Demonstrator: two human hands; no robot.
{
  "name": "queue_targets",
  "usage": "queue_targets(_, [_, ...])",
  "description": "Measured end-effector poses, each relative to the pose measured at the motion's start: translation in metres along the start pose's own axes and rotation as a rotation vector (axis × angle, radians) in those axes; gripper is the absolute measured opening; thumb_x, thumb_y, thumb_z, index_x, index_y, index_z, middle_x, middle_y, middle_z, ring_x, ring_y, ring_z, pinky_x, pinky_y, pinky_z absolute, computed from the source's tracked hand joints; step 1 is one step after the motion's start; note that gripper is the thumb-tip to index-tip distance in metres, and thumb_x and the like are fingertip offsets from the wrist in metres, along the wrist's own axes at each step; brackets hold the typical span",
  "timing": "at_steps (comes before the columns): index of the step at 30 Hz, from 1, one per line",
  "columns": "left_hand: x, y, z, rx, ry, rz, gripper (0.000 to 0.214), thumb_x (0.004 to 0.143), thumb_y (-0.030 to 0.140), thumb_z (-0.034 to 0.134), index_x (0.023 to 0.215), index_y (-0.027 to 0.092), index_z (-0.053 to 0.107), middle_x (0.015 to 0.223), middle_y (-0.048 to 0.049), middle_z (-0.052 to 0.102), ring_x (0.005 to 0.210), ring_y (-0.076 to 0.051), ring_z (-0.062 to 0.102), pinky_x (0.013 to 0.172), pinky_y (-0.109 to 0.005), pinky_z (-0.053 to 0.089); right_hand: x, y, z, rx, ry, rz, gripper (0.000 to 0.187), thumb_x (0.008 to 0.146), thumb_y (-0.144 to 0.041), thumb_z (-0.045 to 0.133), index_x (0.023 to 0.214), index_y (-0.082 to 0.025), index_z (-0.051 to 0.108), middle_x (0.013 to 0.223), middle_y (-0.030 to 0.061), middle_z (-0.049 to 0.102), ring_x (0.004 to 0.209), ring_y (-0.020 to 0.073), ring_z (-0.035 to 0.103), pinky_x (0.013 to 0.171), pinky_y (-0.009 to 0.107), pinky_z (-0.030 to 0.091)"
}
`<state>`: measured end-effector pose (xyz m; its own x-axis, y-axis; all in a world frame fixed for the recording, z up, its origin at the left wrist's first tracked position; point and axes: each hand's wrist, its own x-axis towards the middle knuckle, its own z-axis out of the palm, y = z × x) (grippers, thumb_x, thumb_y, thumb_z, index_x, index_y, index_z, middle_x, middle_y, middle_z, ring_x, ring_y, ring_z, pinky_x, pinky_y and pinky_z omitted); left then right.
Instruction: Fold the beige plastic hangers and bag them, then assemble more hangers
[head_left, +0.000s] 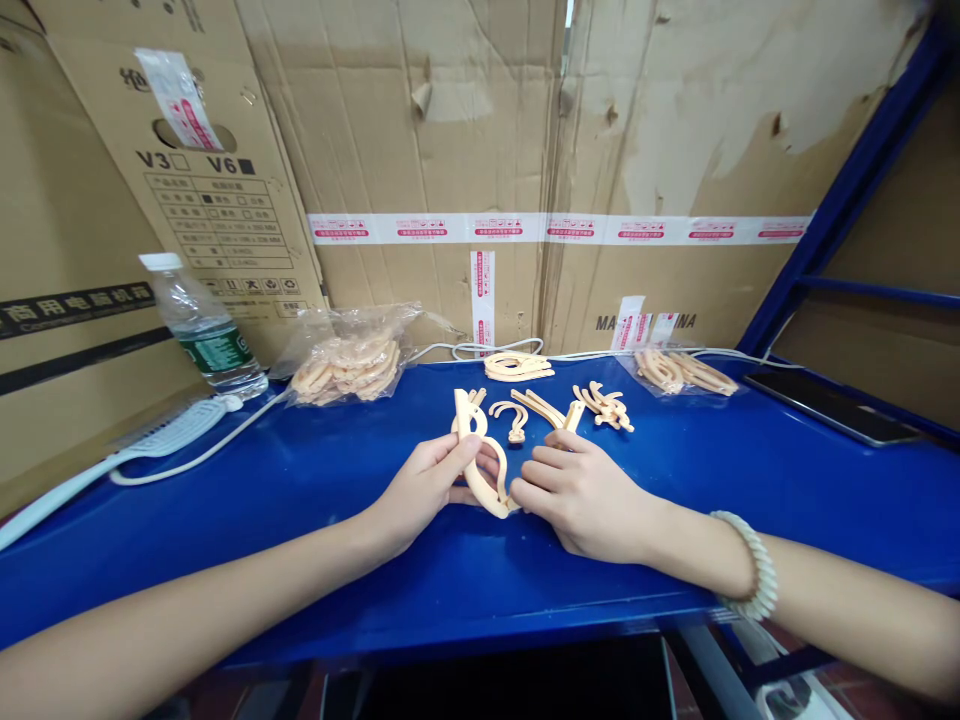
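Note:
My left hand (435, 478) is closed around a cream plastic folding hanger (491, 490), its curved arms upright between thumb and fingers. My right hand (589, 495) is curled at the hanger's lower right end, with its fingertips against it; the exact pinch point is hidden. A flat cream strip (574, 414) sticks up behind the right knuckles, and I cannot tell whether that hand holds it. Just beyond the hands lie a loose hanger hook (516, 422) and some straight hanger arms (541, 408). To their right is a small pile of hooks (606, 408).
Stacked hanger pieces (519, 367) lie at the back of the blue table (375, 590). Clear bags of pieces sit left (346, 365) and right (682, 370). A water bottle (214, 340), a pale hairbrush (176, 428), a white cable (202, 462) and a phone (829, 406) flank them. Cardboard (435, 130) stands behind.

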<state>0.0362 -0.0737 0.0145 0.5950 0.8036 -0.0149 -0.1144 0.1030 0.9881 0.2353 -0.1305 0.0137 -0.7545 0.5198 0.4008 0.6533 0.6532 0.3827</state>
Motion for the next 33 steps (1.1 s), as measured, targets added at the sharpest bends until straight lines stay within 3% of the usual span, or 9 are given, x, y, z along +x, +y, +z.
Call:
queue_targets(13, [0.001,0.0006,0.0011,-0.022,0.01,-0.012,0.039,0.082,0.047,0.067,0.083,0.009,0.065,0.077,-0.0084,0.067,0.072,-0.02,0.066,0.069,-0.035,0.059,-0.0001,0.0025,0.0014,-0.015,0.052,-0.017,0.019,0.084,-0.008,0.04,0.079,-0.017,0.056,0.066,0.0023,0.056,0.063,0.0173,0.041,0.072,0.035,0.029])
queue_targets(33, [0.0031,-0.0007,-0.0004,-0.039,0.028,0.009,0.037,0.083,0.046,0.067,0.087,0.01,0.065,0.078,-0.0067,0.066,0.073,-0.02,0.065,0.071,-0.036,0.058,0.0,0.0058,0.0024,-0.004,0.023,0.022,0.017,0.087,-0.008,0.042,0.08,-0.017,0.055,0.069,0.0019,0.056,0.067,0.0171,0.043,0.073,0.034,0.029])
